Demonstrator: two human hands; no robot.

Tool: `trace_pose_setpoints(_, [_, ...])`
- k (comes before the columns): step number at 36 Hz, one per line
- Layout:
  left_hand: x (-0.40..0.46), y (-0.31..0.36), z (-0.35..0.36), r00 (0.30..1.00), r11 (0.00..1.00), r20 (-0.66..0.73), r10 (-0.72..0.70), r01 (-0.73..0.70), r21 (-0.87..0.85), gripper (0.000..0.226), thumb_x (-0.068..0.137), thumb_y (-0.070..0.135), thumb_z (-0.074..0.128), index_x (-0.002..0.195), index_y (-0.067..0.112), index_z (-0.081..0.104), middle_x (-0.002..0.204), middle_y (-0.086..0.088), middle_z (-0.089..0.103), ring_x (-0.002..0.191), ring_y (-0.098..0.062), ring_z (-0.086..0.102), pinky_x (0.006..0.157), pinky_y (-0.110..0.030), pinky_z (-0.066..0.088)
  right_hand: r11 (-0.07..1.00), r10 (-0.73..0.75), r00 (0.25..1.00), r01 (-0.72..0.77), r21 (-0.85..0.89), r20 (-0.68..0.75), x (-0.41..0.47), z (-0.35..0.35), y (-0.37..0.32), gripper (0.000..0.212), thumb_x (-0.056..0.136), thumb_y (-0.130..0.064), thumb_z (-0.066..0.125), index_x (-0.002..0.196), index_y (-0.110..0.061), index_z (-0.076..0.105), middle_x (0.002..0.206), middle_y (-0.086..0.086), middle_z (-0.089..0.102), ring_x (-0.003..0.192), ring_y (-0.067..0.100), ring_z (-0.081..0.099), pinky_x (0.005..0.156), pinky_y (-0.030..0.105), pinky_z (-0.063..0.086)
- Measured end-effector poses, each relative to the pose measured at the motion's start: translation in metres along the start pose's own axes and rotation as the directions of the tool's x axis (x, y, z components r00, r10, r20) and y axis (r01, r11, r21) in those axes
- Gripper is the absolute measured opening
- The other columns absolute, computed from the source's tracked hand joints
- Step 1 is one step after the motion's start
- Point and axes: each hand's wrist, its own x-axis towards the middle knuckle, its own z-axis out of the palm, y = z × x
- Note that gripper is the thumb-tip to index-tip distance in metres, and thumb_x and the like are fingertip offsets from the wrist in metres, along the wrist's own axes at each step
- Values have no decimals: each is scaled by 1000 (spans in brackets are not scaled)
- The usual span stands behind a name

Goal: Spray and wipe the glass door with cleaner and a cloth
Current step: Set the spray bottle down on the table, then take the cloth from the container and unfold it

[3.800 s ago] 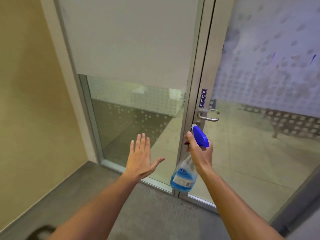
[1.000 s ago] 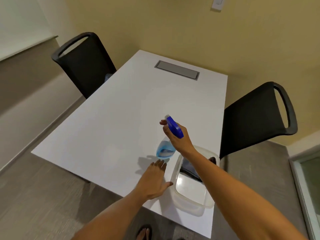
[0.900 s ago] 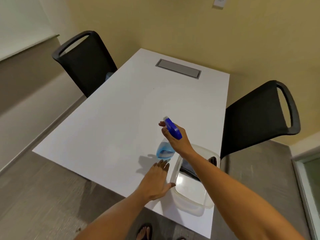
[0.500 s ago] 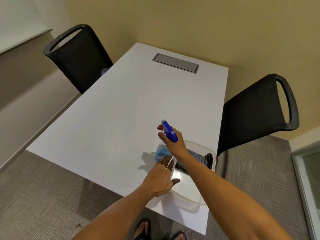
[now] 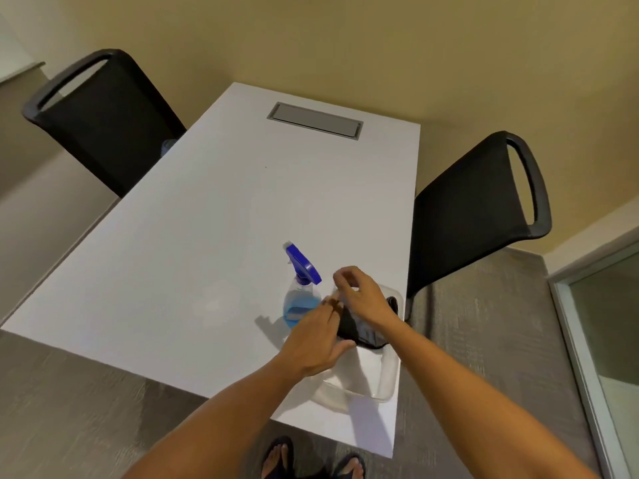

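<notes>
Two hands met over the near right corner of the white bench [image 5: 214,216]. The spray bottle [image 5: 300,288] stood upright on the bench by itself, blue cleaner in its clear lower half and its blue trigger head pointing away to the left; no hand touched it. Just to its right sat a clear plastic tub [image 5: 378,385], close to the bench's near edge, with a dark cloth [image 5: 359,331] bunched in its far end.

The left hand [image 5: 316,344] reached in from below, palm down, with its fingers [image 5: 330,307] stretched toward the cloth and their tips at or on its left edge; motion blur kept me from telling whether they had pinched it. The right hand [image 5: 363,299] hovered above the cloth, with its fingers [image 5: 345,273] loosely curled and partly spread, gripping nothing that could be seen. The right forearm crossed over the tub's right side.

A grey cable hatch [image 5: 315,119] lay flush in the far end of the bench. One black chair [image 5: 103,115] stood at the left side and another black chair [image 5: 480,202] at the right. Grey carpet [image 5: 69,409] covered the floor, and the person's sandalled feet [image 5: 311,459] showed below the bench edge. At the far right ran the metal frame of the glass door [image 5: 608,326].
</notes>
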Motion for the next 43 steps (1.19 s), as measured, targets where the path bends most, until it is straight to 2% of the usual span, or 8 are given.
trace_pose_setpoints(3, [9,4,2,1000,1000,13,23,-24,20,85,97,65,41,160,15,14,167,-6,24,151,-23,29,124,-35,26,990,57,996,-65,-122,-72,-5,-16,17,27,103,-46,51,111,-23,64,102,-12,65,92,7,62,88,28,51])
trace_pose_setpoints(6, [16,9,2,999,997,39,32,-35,73,86,98,64,38,161,13,10,169,-8,13,154,-25,23,124,-38,27,927,35,996,-65,-369,-87,-8,-26,35,29,101,-35,57,117,-14,70,109,-2,71,99,12,65,93,30,54])
trace_pose_setpoints(10, [25,17,7,998,992,52,17,-23,121,86,98,65,38,160,12,12,168,-11,17,153,-27,26,123,-38,28,802,3,991,-83,-591,-135,-10,-27,47,22,99,-16,53,104,-9,73,103,7,73,94,24,69,78,29,52])
trace_pose_setpoints(13, [31,21,13,998,988,61,1,-10,151,86,98,65,37,160,12,13,167,-11,20,150,-27,32,121,-39,32,706,19,999,-37,-707,-34,-7,-25,53,16,94,-12,55,103,-9,68,107,9,68,94,25,65,74,29,48])
trace_pose_setpoints(21, [37,25,16,987,979,158,-1,-31,203,75,102,52,43,160,12,16,168,-9,17,154,-26,20,124,-40,20,445,105,983,91,-891,153,6,-11,73,22,95,-19,57,112,-8,64,119,12,63,113,27,54,97,36,48])
trace_pose_setpoints(27, [42,19,23,988,969,152,30,-65,237,67,104,44,42,160,17,18,168,-7,18,155,-25,18,126,-40,14,312,113,980,118,-943,161,13,-6,81,25,100,-24,54,119,-10,63,120,10,64,111,28,55,90,35,47])
trace_pose_setpoints(38, [45,10,33,987,951,146,68,-109,291,70,104,37,50,161,18,14,168,-6,18,155,-25,19,126,-41,15,244,110,989,72,-967,102,19,-13,76,16,102,-24,54,104,-18,68,105,5,71,107,25,56,75,33,40])
trace_pose_setpoints(43, [43,10,31,992,973,89,92,-108,203,76,102,31,53,161,17,9,169,-7,16,155,-26,18,125,-40,19,370,120,991,6,-929,54,17,-24,69,20,98,-23,52,102,-13,69,105,8,72,107,27,59,77,34,45])
